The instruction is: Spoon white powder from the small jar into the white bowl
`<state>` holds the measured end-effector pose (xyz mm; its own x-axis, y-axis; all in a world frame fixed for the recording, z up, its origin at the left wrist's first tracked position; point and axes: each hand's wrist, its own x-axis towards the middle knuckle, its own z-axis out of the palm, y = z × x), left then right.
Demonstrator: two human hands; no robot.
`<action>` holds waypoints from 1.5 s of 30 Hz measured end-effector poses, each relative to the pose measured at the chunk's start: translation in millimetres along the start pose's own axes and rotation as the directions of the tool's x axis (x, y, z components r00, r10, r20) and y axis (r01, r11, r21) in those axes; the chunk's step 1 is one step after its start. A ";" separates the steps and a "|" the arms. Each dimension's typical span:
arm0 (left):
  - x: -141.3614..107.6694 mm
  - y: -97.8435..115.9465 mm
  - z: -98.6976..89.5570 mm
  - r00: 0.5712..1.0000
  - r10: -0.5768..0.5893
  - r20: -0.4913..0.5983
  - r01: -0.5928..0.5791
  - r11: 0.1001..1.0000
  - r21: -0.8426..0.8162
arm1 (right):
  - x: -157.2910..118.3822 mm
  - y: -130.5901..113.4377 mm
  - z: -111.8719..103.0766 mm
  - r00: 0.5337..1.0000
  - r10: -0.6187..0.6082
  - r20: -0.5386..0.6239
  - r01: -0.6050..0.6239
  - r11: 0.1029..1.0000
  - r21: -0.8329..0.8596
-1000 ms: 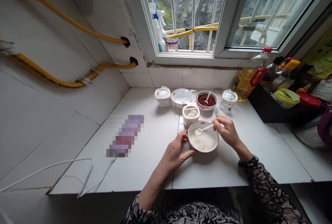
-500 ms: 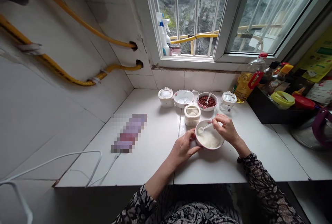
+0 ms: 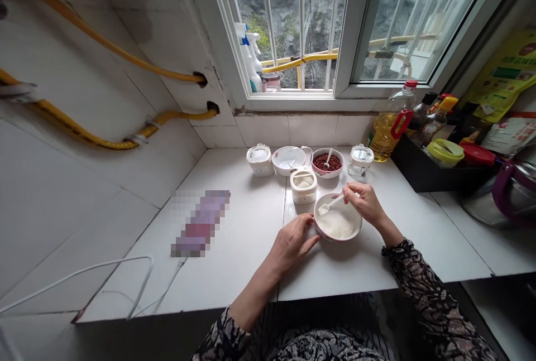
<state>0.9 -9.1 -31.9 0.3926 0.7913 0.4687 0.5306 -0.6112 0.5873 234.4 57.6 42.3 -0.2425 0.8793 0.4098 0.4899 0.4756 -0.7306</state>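
Observation:
My left hand [image 3: 293, 242] steadies a small white bowl [image 3: 357, 232] at its left side, with fingers and thumb curved around the wall. White grains or powder [image 3: 340, 224] lie in the bowl; which kind I cannot tell. Between the fingertips of my right hand [image 3: 365, 205] is the handle of a small white spoon [image 3: 333, 203]. The spoon's head hangs over the left part of the bowl, above the powder. Just behind the bowl stands a square cream jar [image 3: 304, 196] with pale contents under its lid.
Along the back are a lidded jar [image 3: 260, 167], a white bowl [image 3: 288, 167], a bowl of red beans [image 3: 328, 165] with a spoon, and a clear jar [image 3: 360, 164]. An oil bottle [image 3: 385, 132] and a black box [image 3: 412, 168] stand right. A blurred phone-like object [image 3: 201, 224] lies left.
The camera view has turned a little, so the counter things appear shifted left. Both hands stay at the bowl, and the spoon remains in the right hand with only slight movement.

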 end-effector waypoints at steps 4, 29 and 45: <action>-2.0 1.5 -1.2 0.999 0.025 -0.041 -0.025 1.000 0.003 | 2.7 4.9 -2.9 0.992 0.124 0.015 -0.125 0.981 0.146; -2.4 -0.1 -0.6 0.978 0.199 -0.062 -0.185 0.966 0.181 | 23.1 -4.3 20.2 0.800 -0.579 -0.155 0.431 0.736 -0.523; -1.0 0.0 1.5 0.980 0.182 -0.077 -0.165 0.968 0.192 | 13.6 9.3 -18.2 0.979 -0.198 -0.047 0.197 0.980 -0.014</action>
<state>1.6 -10.0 -33.3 0.4234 0.6628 0.6176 0.5927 -0.7182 0.3645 250.9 73.6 51.0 -0.2949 0.7658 0.5715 0.4443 0.6394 -0.6275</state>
